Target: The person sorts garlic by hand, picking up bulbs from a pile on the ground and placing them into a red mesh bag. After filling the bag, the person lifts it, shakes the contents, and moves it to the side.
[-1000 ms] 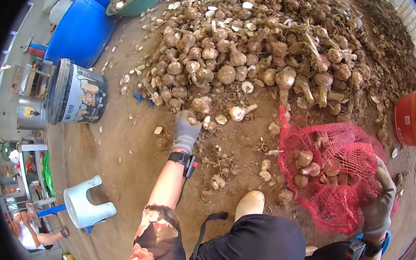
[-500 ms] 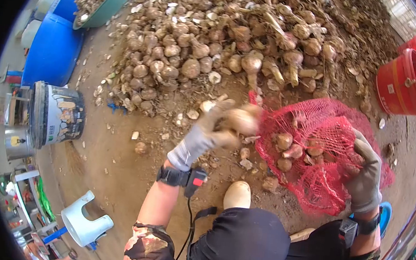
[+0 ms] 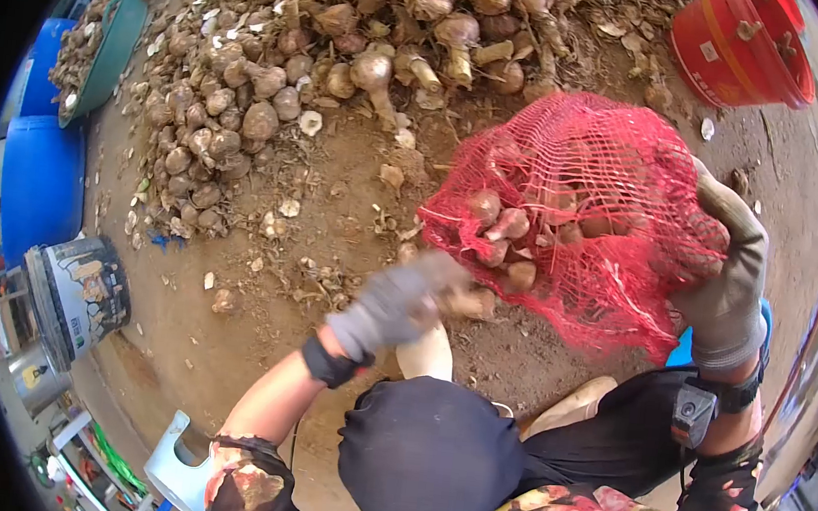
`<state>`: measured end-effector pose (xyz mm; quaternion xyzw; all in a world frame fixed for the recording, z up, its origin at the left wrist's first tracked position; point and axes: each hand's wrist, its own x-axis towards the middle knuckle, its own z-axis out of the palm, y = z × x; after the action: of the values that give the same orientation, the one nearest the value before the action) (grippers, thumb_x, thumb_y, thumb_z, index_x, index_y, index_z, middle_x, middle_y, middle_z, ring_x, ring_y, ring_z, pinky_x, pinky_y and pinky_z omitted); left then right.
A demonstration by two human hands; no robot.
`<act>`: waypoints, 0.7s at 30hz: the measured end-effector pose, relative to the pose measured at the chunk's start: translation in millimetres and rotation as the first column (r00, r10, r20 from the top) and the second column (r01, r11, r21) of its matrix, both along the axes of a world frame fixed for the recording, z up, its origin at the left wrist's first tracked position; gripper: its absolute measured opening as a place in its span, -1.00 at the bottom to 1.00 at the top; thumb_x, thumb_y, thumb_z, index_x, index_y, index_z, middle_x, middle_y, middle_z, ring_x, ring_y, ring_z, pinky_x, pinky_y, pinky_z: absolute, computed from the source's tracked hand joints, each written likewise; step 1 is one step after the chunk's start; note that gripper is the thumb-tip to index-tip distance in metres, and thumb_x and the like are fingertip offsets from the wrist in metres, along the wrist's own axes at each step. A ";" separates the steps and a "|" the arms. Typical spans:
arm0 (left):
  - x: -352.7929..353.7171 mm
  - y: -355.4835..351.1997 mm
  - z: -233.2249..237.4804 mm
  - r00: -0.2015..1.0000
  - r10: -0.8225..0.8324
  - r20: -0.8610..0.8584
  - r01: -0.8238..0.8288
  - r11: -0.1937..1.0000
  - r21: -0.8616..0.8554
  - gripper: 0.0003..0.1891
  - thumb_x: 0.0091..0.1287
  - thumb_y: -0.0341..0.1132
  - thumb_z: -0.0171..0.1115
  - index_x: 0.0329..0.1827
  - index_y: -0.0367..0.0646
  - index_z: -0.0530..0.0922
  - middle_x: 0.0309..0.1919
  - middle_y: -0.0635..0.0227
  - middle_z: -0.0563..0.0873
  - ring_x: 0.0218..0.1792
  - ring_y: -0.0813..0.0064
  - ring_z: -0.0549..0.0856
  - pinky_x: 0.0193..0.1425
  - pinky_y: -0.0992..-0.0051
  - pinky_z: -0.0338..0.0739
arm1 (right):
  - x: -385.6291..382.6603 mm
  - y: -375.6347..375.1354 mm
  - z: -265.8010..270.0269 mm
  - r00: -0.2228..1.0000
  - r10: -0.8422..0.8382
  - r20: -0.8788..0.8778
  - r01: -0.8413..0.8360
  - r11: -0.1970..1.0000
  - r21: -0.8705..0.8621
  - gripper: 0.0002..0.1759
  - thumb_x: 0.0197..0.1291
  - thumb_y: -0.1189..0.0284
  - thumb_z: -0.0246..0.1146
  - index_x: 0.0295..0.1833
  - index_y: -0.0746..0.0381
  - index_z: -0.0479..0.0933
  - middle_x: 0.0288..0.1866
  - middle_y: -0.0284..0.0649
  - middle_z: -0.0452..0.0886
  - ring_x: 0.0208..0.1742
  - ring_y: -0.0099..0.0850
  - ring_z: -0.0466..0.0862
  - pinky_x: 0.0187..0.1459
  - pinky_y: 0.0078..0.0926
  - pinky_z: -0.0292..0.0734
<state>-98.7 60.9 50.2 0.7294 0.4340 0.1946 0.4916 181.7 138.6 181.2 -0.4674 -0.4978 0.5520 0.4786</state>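
Observation:
A red mesh bag point(image 3: 572, 202) with several garlic bulbs point(image 3: 506, 223) inside lies in front of my knees, its mouth facing left. My right hand point(image 3: 727, 271), in a grey work glove with a brown palm, grips the bunched mesh at the bag's right side. My left hand point(image 3: 405, 299), gloved the same way, is smeared by motion just left of the bag. A brownish lump point(image 3: 468, 303) shows at its fingertips, and I cannot tell whether the hand holds it. Beyond the bag spreads a large heap of soil-covered garlic bulbs point(image 3: 259, 121), some with cut stalks.
Red buckets point(image 3: 739, 51) stand at the upper right. On the left are a green tub point(image 3: 119, 50) filled with bulbs, a blue barrel point(image 3: 41, 191), a printed bucket point(image 3: 80, 293) and a pale blue stool point(image 3: 180, 465). Skins and scraps litter the dirt floor.
My left hand has moved down and left from the bag's opening, where it had a bulb at its fingers. The bag sits higher and more spread out. The camera view has shifted.

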 end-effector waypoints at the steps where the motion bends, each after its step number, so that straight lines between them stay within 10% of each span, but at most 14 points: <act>1: 18.5 -7.1 4.3 0.975 -0.176 -0.133 0.194 0.971 0.139 -0.51 -0.07 -0.49 0.16 0.03 -0.03 0.46 -0.11 0.26 0.51 -0.17 0.19 0.59 -0.09 0.33 0.51 | 2.0 3.4 1.6 1.000 0.000 0.003 0.000 1.000 0.001 -0.63 0.20 0.53 0.08 0.13 0.40 0.42 0.07 -0.08 0.55 0.05 -0.35 0.57 0.10 -0.38 0.50; 4: 46.8 -34.5 -42.3 0.797 -0.345 -0.496 0.446 0.890 0.096 -0.48 -0.05 -0.52 0.13 0.07 0.05 0.44 -0.04 0.23 0.46 -0.08 0.14 0.58 -0.06 0.30 0.52 | 4.2 11.7 17.0 0.718 -0.101 -0.688 -0.283 0.861 -0.422 -0.63 0.21 0.48 0.02 0.10 0.40 0.43 0.07 -0.14 0.55 0.08 -0.41 0.54 0.14 -0.43 0.44; 7: 54.1 -29.7 -51.6 0.850 -0.323 -0.416 0.323 0.944 -0.071 -0.43 -0.06 -0.51 0.15 0.10 0.13 0.41 -0.05 0.21 0.44 -0.04 0.12 0.55 -0.06 0.28 0.51 | 21.1 5.3 18.7 0.870 -0.081 -0.487 -0.167 0.880 -0.445 -0.63 0.23 0.53 0.00 0.15 0.37 0.39 0.06 -0.15 0.55 0.08 -0.41 0.55 0.13 -0.48 0.44; 8: 52.4 -34.0 -48.2 0.874 -0.275 -0.401 0.255 0.961 -0.104 -0.40 -0.09 -0.44 0.25 0.13 0.07 0.39 -0.05 0.28 0.47 -0.04 0.30 0.56 -0.03 0.34 0.50 | 24.2 -0.5 15.3 0.989 0.064 -0.136 -0.088 0.979 -0.182 -0.65 0.23 0.53 0.02 0.13 0.35 0.41 0.04 -0.18 0.56 0.03 -0.42 0.58 0.01 -0.54 0.51; 9: 48.9 -31.2 -40.5 0.870 -0.267 -0.414 0.253 0.963 -0.090 -0.40 -0.09 -0.44 0.25 0.13 0.07 0.39 -0.05 0.28 0.47 -0.04 0.30 0.56 -0.03 0.34 0.50 | 29.9 2.8 21.6 0.987 0.067 -0.144 -0.091 0.982 -0.164 -0.65 0.23 0.53 0.02 0.13 0.35 0.41 0.04 -0.18 0.56 0.03 -0.42 0.58 0.01 -0.54 0.51; 11: 40.2 -25.2 -25.4 0.970 -0.216 0.110 0.233 0.710 -0.665 -0.32 -0.12 -0.38 0.36 0.18 -0.02 0.36 -0.02 0.36 0.49 -0.05 0.44 0.54 0.03 0.43 0.47 | 43.3 10.6 35.8 0.844 -0.211 -0.493 -0.165 0.773 -0.613 -0.68 0.21 0.53 0.05 0.09 0.34 0.43 -0.11 -0.28 0.59 -0.21 -0.58 0.61 -0.27 -0.68 0.51; 13: 44.5 -19.7 -19.8 0.976 -0.130 0.175 0.214 0.717 -0.663 -0.22 -0.13 -0.27 0.46 0.24 -0.11 0.30 0.00 0.36 0.49 -0.04 0.48 0.53 0.07 0.44 0.45 | 62.4 7.9 22.8 0.791 -0.149 -0.593 -0.277 0.777 -0.565 -0.70 0.21 0.52 0.07 0.06 0.32 0.44 -0.21 -0.35 0.57 -0.33 -0.65 0.55 -0.38 -0.73 0.43; 15: 63.1 -1.4 -15.3 0.828 0.409 0.383 0.129 0.526 -0.841 -0.04 -0.17 -0.21 0.52 0.32 -0.19 0.15 0.10 0.21 0.48 0.07 0.35 0.52 0.20 0.37 0.40 | 65.1 1.2 23.8 0.821 -0.121 -0.557 -0.293 0.748 -0.595 -0.72 0.20 0.49 0.09 0.03 0.28 0.46 -0.43 -0.49 0.44 -0.56 -0.78 0.35 -0.61 -0.82 0.17; 17: 97.2 36.5 14.8 0.742 0.531 0.409 0.101 0.514 -0.852 0.02 -0.12 -0.12 0.51 0.35 -0.24 0.06 0.12 0.15 0.45 0.09 0.32 0.51 0.25 0.34 0.38 | 66.0 -4.8 18.3 0.814 -0.080 -0.575 -0.344 0.732 -0.588 -0.65 0.20 0.45 0.00 0.10 0.29 0.42 -0.17 -0.23 0.61 -0.22 -0.45 0.63 -0.17 -0.54 0.55; 19: 107.9 63.6 -0.6 0.820 0.525 0.229 -0.317 0.749 -0.582 -0.04 -0.03 -0.03 0.45 0.34 -0.24 0.08 0.14 0.08 0.43 0.11 0.28 0.51 0.18 0.38 0.45 | 78.2 -8.9 34.7 0.788 -0.110 -0.606 -0.369 0.703 -0.607 -0.63 0.19 0.44 0.02 0.11 0.30 0.41 -0.12 -0.15 0.61 -0.19 -0.43 0.64 -0.16 -0.53 0.56; 21: 93.9 80.3 -17.1 0.949 0.313 0.033 -0.262 0.844 -0.467 -0.09 -0.05 -0.01 0.45 0.31 -0.22 0.17 0.16 0.04 0.42 0.17 0.19 0.45 0.23 0.31 0.36 | 93.1 -11.8 52.6 0.832 -0.136 -0.537 -0.126 0.898 -0.422 -0.67 0.21 0.47 0.01 0.05 0.37 0.44 -0.22 -0.15 0.62 -0.38 -0.52 0.59 -0.35 -0.62 0.52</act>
<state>-4.8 141.2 33.1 0.5082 0.5448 0.1976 0.6372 274.8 126.7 233.9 -0.3845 -0.1983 0.7600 0.4849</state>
